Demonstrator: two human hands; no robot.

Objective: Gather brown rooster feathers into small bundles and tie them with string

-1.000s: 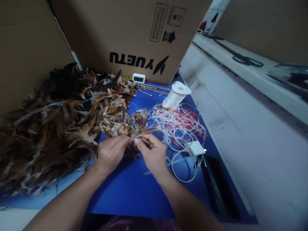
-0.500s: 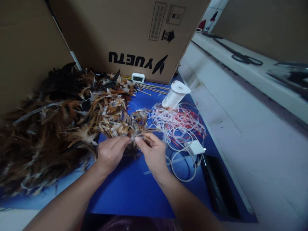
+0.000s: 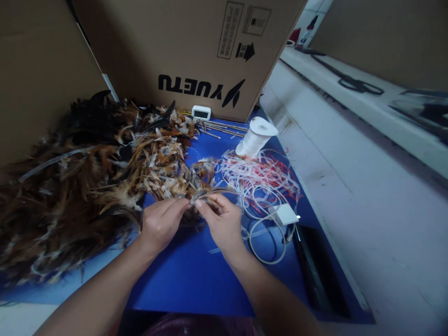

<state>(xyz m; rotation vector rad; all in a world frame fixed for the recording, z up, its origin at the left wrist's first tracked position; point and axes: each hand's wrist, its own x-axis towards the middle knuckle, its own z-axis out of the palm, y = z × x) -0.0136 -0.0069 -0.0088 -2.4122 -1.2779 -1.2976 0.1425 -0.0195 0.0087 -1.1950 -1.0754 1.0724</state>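
Brown and grey feathers (image 3: 206, 192) are pinched between my two hands above the blue tabletop (image 3: 196, 275). My left hand (image 3: 161, 223) is closed, its thumb and fingertips gripping the feathers from the left. Close beside it, my right hand (image 3: 224, 221) pinches the same feathers with thumb and forefinger, and some long strands stick out over its fingers. The exact quill ends between the fingertips are too small to make out. A large heap of brown, orange and black feathers (image 3: 161, 163) spreads to the left, reaching right behind my hands.
A white spool (image 3: 257, 137) stands behind a tangle of white and red strips (image 3: 255, 172). Right of my hands lie a white charger (image 3: 285, 214) with its cable and a black phone-like slab (image 3: 320, 270). Thin sticks (image 3: 224, 126), a small white display (image 3: 201, 112) and a cardboard box (image 3: 147, 42) are behind.
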